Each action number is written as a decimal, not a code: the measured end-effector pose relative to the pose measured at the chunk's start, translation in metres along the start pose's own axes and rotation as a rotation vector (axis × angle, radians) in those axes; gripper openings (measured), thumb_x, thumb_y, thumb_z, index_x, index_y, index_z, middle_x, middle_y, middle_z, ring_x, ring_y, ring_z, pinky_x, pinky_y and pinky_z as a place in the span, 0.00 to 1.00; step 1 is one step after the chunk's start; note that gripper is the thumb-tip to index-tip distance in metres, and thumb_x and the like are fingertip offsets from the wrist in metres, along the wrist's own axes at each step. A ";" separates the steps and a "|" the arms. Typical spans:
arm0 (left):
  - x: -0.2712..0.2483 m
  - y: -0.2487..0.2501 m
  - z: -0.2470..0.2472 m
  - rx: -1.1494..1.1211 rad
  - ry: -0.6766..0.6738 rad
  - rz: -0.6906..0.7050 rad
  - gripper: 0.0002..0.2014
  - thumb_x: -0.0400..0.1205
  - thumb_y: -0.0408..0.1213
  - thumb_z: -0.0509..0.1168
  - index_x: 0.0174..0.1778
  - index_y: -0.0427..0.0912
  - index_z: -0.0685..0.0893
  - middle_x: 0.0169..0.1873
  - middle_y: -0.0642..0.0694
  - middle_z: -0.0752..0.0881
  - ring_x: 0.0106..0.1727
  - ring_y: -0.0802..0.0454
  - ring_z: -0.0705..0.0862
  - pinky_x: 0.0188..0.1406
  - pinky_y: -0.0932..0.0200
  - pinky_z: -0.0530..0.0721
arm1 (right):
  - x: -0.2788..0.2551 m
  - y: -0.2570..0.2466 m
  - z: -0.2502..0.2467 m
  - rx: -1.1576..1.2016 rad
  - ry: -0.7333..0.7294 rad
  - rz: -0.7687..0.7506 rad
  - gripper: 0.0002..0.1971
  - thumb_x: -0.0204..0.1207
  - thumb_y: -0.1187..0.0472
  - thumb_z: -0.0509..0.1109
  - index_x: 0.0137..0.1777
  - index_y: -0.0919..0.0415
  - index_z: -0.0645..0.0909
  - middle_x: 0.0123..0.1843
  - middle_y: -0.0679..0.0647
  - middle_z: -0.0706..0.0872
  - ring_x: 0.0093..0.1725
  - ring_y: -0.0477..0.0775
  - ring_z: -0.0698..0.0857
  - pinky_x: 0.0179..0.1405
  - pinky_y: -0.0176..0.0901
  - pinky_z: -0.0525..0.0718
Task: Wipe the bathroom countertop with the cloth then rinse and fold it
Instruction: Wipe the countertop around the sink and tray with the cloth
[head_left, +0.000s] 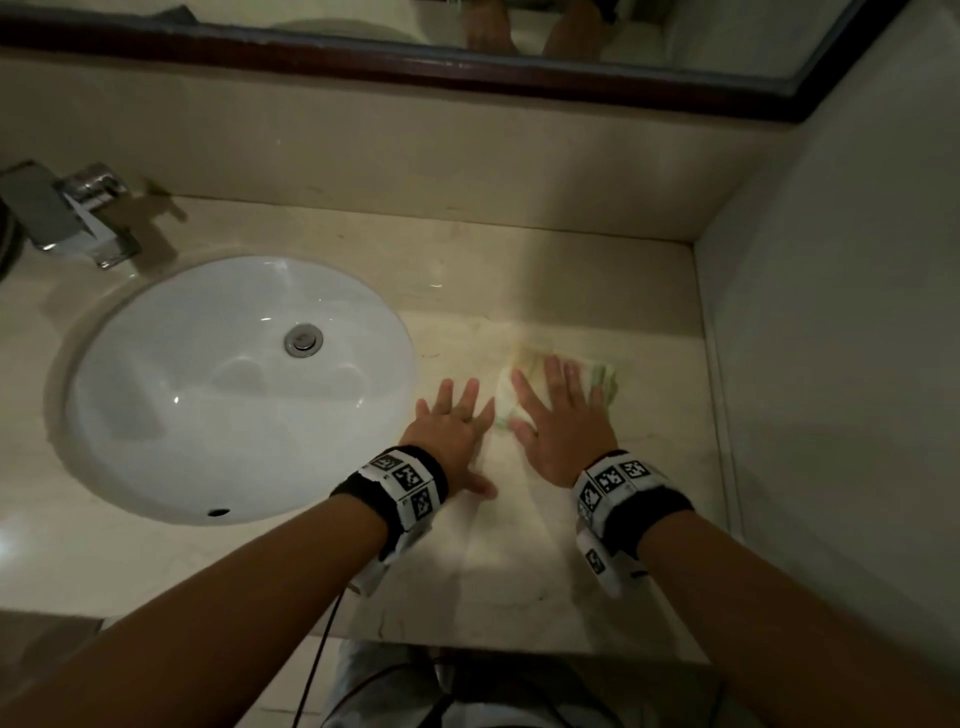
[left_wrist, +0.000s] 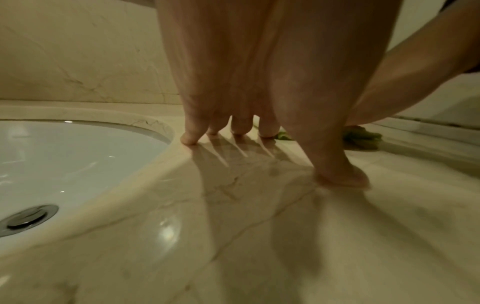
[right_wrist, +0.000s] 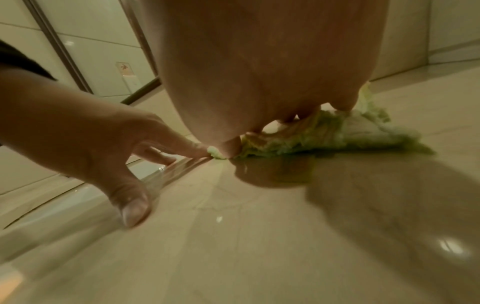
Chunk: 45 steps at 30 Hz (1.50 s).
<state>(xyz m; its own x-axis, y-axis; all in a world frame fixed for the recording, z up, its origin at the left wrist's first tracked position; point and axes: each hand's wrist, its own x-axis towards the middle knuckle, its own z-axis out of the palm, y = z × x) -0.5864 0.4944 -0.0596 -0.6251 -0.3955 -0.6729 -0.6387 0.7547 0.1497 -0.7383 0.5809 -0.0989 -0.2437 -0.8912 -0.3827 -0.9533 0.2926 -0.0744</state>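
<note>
The wiping looks under way — the right hand (head_left: 558, 415) lies flat on the cloth (head_left: 605, 375), its fingers (right_wrist: 232, 144) straight and spread, pressing the pale green and white rag onto the worktop (head_left: 519, 561) to the right of the sink (head_left: 156, 441). The left hand (head_left: 452, 431) rests on bare stone just beside the cloth, between it and the basin, fingers likewise spread and holding nothing. How much of the surface has been covered cannot be told. Rinsing and folding appear still to come: the tap (head_left: 78, 218) shows no running water, and the cloth is crumpled, not folded. The cloth lies bunched under the palm, its longer side running roughly left to right — from near the left hand's fingertips out toward the side wall.
</note>
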 end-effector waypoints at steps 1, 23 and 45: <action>0.000 0.000 0.000 0.005 0.000 0.002 0.58 0.72 0.66 0.69 0.85 0.48 0.37 0.83 0.42 0.33 0.83 0.34 0.34 0.81 0.33 0.47 | 0.001 0.002 -0.001 -0.007 -0.013 -0.001 0.36 0.76 0.37 0.40 0.84 0.46 0.60 0.85 0.65 0.57 0.82 0.73 0.60 0.76 0.79 0.50; 0.012 -0.001 0.012 0.022 0.014 0.019 0.58 0.72 0.67 0.67 0.84 0.48 0.35 0.83 0.40 0.32 0.82 0.31 0.34 0.79 0.31 0.48 | 0.172 0.012 -0.102 0.027 -0.239 0.112 0.32 0.82 0.32 0.43 0.82 0.33 0.34 0.84 0.49 0.25 0.84 0.59 0.29 0.80 0.65 0.32; -0.048 -0.068 0.042 -0.090 0.251 0.140 0.32 0.86 0.55 0.54 0.84 0.48 0.55 0.85 0.50 0.50 0.85 0.46 0.49 0.79 0.51 0.60 | -0.013 -0.049 -0.006 -0.046 0.023 -0.100 0.32 0.81 0.40 0.44 0.85 0.47 0.57 0.86 0.67 0.53 0.83 0.73 0.56 0.76 0.78 0.54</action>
<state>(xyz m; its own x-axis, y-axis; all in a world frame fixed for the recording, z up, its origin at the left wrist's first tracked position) -0.4942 0.4836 -0.0681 -0.7940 -0.4166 -0.4426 -0.5688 0.7660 0.2994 -0.6899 0.5763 -0.0842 -0.1502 -0.9231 -0.3541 -0.9802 0.1859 -0.0689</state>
